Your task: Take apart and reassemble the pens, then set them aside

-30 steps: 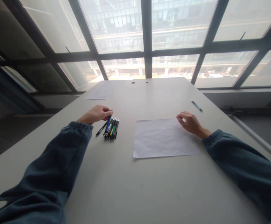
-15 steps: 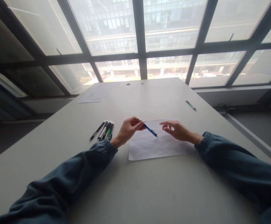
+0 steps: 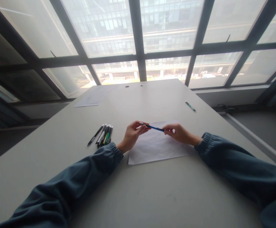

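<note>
A blue pen (image 3: 155, 128) is held level above a white sheet of paper (image 3: 155, 148) on the grey table (image 3: 138, 190). My left hand (image 3: 132, 134) pinches its left end. My right hand (image 3: 178, 133) pinches its right end. Both arms wear dark teal sleeves. To the left of my left hand, several pens (image 3: 104, 136) lie side by side on the table, apart from both hands.
A single green pen (image 3: 190, 106) lies far right on the table. Another sheet of paper (image 3: 90, 98) rests at the far left corner, near two small dark spots (image 3: 127, 86). Large windows stand behind the table's far edge.
My left hand lifted the blue pen from the row of pens and carried it right over the paper. My right hand came in and took hold of the pen's other end.
</note>
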### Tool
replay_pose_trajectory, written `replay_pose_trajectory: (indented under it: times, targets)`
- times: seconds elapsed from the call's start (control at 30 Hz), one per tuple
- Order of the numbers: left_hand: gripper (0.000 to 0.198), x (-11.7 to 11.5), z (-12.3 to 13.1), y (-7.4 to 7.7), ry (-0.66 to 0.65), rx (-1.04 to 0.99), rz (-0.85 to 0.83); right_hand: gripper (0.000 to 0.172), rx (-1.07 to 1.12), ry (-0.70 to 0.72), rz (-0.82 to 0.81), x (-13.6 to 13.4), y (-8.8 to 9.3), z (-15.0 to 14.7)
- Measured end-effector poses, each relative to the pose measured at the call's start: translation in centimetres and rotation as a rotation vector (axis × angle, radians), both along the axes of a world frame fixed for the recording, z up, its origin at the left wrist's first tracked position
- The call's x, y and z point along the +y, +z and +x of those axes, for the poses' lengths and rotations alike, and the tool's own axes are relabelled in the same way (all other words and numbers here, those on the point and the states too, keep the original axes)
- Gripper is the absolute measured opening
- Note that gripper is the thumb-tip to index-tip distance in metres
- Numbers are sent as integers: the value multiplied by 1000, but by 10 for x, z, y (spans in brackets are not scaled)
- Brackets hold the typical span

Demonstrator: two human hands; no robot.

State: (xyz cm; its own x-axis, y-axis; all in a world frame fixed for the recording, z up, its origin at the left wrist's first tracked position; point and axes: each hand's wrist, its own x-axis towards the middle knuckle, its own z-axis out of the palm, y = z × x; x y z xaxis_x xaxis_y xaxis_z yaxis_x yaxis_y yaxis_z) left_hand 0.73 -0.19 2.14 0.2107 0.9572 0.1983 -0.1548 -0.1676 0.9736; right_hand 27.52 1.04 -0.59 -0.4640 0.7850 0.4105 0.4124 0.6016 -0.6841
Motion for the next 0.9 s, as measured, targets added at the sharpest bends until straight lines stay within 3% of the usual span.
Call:
replay_pose_trajectory:
  times: [0.27, 0.67, 0.9]
  targets:
    - [38, 9, -3, -10, 109, 159, 145, 17, 134, -138, 172, -4, 0, 13]
    - [25, 12, -9, -19, 138, 413, 359, 24, 171, -142, 76, -4, 1, 11]
    - [15, 10, -9, -13, 189, 560, 499, 26, 93, -168, 65, -3, -3, 12]
